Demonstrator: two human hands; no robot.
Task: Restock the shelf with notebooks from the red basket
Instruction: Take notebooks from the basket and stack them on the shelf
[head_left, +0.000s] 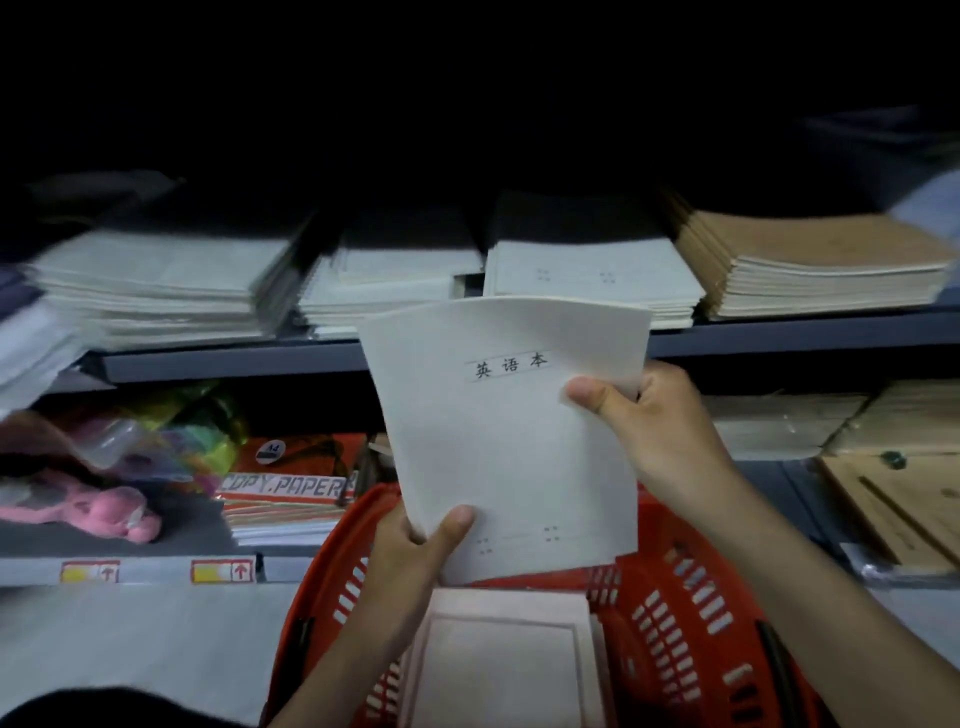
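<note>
White notebook (509, 441) with a printed Chinese label is held up over the red basket (685, 597), in front of the shelf (234, 358) edge. Left hand (415, 551) pinches its lower left corner, thumb on the cover. Right hand (660, 421) pinches its right edge. Pink notebooks (498, 660) lie in the basket.

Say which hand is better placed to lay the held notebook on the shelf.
Right, probably: the right hand grips the notebook high on its right edge, close to the shelf; the left hand pinches its bottom corner, low over the basket.
</note>
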